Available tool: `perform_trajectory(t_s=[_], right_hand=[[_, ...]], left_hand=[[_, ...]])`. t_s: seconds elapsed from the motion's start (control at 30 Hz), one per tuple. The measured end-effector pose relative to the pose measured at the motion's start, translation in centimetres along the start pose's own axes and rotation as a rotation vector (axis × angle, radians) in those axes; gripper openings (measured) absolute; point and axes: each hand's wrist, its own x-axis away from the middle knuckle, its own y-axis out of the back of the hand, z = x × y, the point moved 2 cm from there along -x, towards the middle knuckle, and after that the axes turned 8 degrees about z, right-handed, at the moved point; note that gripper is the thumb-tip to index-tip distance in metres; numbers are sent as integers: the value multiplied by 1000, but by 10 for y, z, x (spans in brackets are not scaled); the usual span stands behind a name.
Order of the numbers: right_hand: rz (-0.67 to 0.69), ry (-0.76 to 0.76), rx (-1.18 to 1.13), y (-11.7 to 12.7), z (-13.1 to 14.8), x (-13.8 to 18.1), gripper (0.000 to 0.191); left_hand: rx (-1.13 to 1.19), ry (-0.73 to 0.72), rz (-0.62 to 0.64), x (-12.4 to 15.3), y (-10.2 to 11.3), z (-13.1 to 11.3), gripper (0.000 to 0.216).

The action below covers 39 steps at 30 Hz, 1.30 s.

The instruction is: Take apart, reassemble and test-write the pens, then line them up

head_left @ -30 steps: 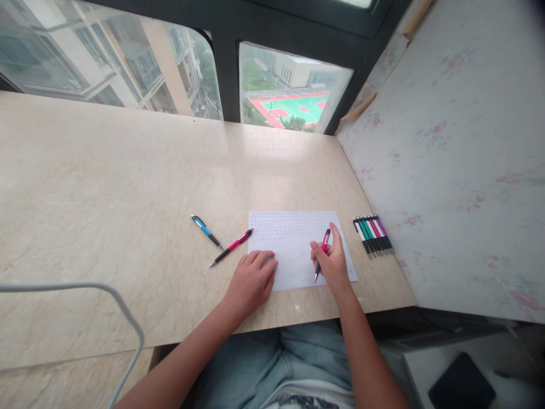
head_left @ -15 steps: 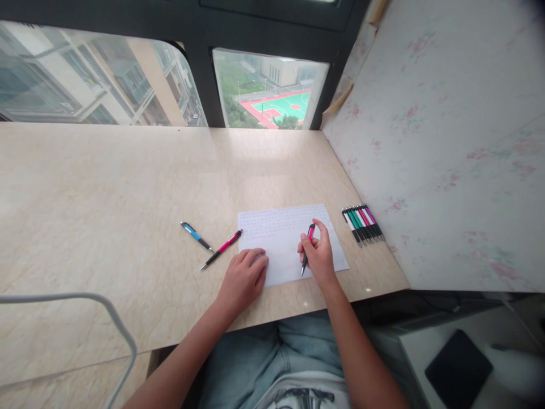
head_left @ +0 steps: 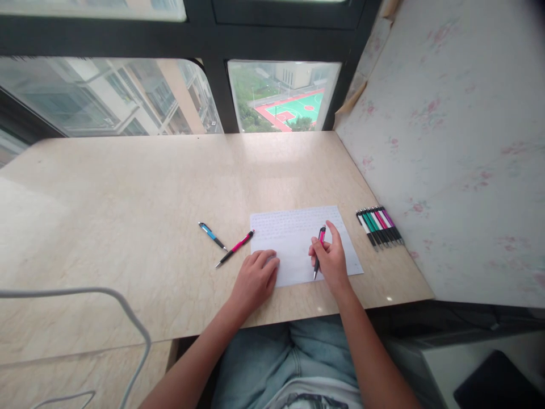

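Observation:
A pink and black pen [head_left: 321, 234] is in my right hand [head_left: 332, 262], gripped between thumb and curled fingers, with the index finger lifted off it. Its silver tip points down over the lower right part of the white paper [head_left: 293, 267]; whether it touches the sheet I cannot tell. Rows of small handwriting cover the upper part of the sheet. My left hand [head_left: 256, 278] rests palm down across the paper's lower left edge, fingers loosely bent and holding nothing. Left of the sheet lie another pink pen [head_left: 236, 248] and a blue pen [head_left: 213, 236], their ends close together.
Several pens [head_left: 378, 227] in white, green, pink and purple lie side by side right of the paper, near the papered wall [head_left: 460, 147]. A grey cable [head_left: 123, 304] arches over the marble-look tabletop [head_left: 128, 227] at left. Windows [head_left: 285, 96] stand behind the table.
My view has turned slightly left, so everything appears farther right. Both hands, the held pen and the paper keep nearly the same positions relative to each other.

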Motion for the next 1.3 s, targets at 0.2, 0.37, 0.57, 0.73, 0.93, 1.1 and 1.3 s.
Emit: perform_trajectory(t_s=[0.2,0.37,0.57,0.73,0.93,1.1,1.3], right_hand=[[0,-10,27,-1,3,0,76],[37,-2,28,-1,-6,-1,74],[104,25,7,-2,-4,0,78],[17,58,194,19,1,-7,48],[-165,166,799,78,11,-24,34],[-240,115,1193,105,23,-34,31],[-317,-58,1449,104,28,-38,27]], left_hand=[[37,-25,-30,0,1,3,20],[105,-31,-35,1,0,8,23],[118,-25,-39,1,2,7,22],[114,-40,-39,0,3,9,21],[111,-50,-59,-2,-1,13,19],[98,-55,-53,-1,-1,13,20],[87,-55,-56,-1,-1,13,19]])
